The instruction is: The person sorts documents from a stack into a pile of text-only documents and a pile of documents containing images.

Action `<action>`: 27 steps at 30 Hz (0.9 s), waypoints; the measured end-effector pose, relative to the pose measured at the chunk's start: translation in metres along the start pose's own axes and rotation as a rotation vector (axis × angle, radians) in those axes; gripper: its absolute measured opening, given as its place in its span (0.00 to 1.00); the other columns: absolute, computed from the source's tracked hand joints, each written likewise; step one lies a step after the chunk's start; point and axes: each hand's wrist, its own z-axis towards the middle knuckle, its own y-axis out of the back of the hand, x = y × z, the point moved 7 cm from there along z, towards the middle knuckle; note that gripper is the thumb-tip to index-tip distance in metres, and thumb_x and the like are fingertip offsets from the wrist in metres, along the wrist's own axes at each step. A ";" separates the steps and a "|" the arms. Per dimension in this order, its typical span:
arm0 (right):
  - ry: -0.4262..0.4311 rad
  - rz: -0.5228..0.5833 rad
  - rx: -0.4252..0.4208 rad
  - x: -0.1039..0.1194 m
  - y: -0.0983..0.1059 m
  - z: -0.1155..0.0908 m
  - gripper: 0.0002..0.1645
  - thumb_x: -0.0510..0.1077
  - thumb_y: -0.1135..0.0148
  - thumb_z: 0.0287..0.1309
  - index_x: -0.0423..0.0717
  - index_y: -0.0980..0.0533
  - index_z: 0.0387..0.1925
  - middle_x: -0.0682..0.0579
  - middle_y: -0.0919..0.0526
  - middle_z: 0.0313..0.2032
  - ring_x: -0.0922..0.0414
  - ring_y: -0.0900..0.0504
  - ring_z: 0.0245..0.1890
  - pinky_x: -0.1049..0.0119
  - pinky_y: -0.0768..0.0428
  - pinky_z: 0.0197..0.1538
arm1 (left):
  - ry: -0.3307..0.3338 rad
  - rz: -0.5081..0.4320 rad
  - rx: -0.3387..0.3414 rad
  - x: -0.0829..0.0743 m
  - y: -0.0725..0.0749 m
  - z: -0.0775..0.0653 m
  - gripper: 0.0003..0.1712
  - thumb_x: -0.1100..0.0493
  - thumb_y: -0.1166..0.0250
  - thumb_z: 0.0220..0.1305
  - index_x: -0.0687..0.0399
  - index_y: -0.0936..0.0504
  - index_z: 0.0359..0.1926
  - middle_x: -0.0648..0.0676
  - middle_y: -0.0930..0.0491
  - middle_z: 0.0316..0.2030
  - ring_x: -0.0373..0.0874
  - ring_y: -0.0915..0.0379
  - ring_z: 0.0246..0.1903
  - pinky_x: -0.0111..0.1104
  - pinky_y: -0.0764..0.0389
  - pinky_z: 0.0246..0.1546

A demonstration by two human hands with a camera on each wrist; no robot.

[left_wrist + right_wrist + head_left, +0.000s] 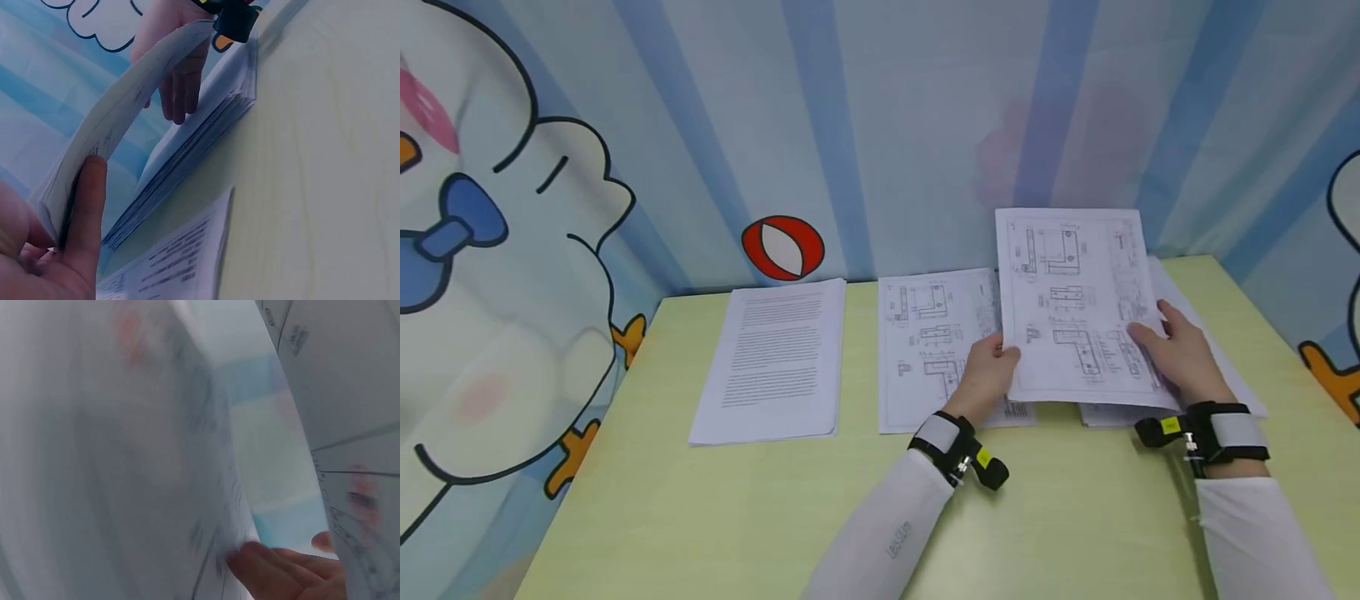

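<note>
You hold the drawing sheet (1075, 304) lifted off the table, right of centre in the head view, its top edge tilted up toward the striped backdrop (925, 108). Your left hand (988, 375) pinches its lower left edge, thumb on top; in the left wrist view a fingertip (87, 206) lies along the underside of the curved paper. Your right hand (1176, 354) grips the right margin, fingers curled over the printed face. The sheet bows between the two grips, so my read is: keep both pinches light and level, or the paper creases at the thumbs. Directly under it, lower right, lies the stack (1217, 358) it seems to belong with, edges fanned in the left wrist view; just left, touching distance, sits a second drawing pile (925, 333), partly covered by the raised sheet. Well apart, centre left, rests the text pile (775, 358). All lie on the pale green table (737, 517). Right wrist view is mostly blurred paper; little to tell there.
</note>
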 end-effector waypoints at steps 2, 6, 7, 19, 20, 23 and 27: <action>-0.004 0.086 0.028 0.007 -0.006 -0.003 0.50 0.66 0.60 0.72 0.47 0.68 0.79 0.27 0.39 0.69 0.54 0.16 0.43 0.65 0.18 0.37 | -0.007 -0.024 0.002 0.000 0.011 -0.001 0.19 0.54 0.47 0.74 0.48 0.23 0.61 0.49 0.20 0.43 0.40 0.24 0.40 0.35 0.24 0.45; 0.041 0.248 0.063 0.032 -0.019 -0.010 0.42 0.60 0.60 0.75 0.57 0.62 0.79 0.55 0.24 0.54 0.72 0.19 0.34 0.71 0.18 0.37 | -0.020 -0.005 -0.026 0.000 0.037 -0.003 0.22 0.52 0.50 0.76 0.46 0.27 0.66 0.49 0.20 0.50 0.40 0.24 0.47 0.38 0.24 0.54; 0.056 0.279 0.063 0.040 -0.022 -0.012 0.39 0.58 0.61 0.76 0.59 0.61 0.79 0.62 0.24 0.50 0.73 0.18 0.35 0.71 0.18 0.38 | -0.021 0.004 -0.032 -0.001 0.044 -0.004 0.22 0.52 0.50 0.76 0.45 0.27 0.66 0.49 0.21 0.51 0.40 0.25 0.49 0.39 0.25 0.56; 0.100 0.349 -0.010 0.101 -0.067 -0.026 0.35 0.52 0.50 0.73 0.53 0.45 0.77 0.43 0.22 0.57 0.72 0.16 0.34 0.73 0.16 0.37 | -0.086 0.111 -0.015 -0.001 0.140 -0.016 0.21 0.58 0.42 0.70 0.52 0.25 0.62 0.55 0.17 0.46 0.42 0.23 0.37 0.28 0.24 0.35; 0.090 0.331 -0.009 0.101 -0.071 -0.025 0.35 0.52 0.49 0.73 0.52 0.43 0.76 0.42 0.21 0.56 0.72 0.17 0.33 0.73 0.17 0.36 | -0.080 0.123 -0.006 0.000 0.145 -0.018 0.21 0.58 0.41 0.70 0.53 0.25 0.62 0.56 0.17 0.45 0.42 0.23 0.36 0.28 0.24 0.34; 0.073 0.289 -0.006 0.101 -0.084 -0.020 0.35 0.50 0.46 0.71 0.48 0.40 0.75 0.39 0.20 0.56 0.71 0.17 0.31 0.74 0.18 0.35 | -0.053 0.172 0.013 0.007 0.157 -0.025 0.20 0.60 0.42 0.70 0.57 0.25 0.61 0.56 0.20 0.39 0.43 0.24 0.30 0.28 0.23 0.30; 0.097 0.225 0.018 0.101 -0.099 -0.012 0.34 0.47 0.44 0.70 0.45 0.39 0.74 0.35 0.19 0.54 0.67 0.16 0.31 0.74 0.18 0.35 | -0.028 0.279 0.030 0.016 0.166 -0.028 0.21 0.64 0.47 0.70 0.63 0.26 0.62 0.55 0.23 0.33 0.43 0.26 0.24 0.29 0.21 0.27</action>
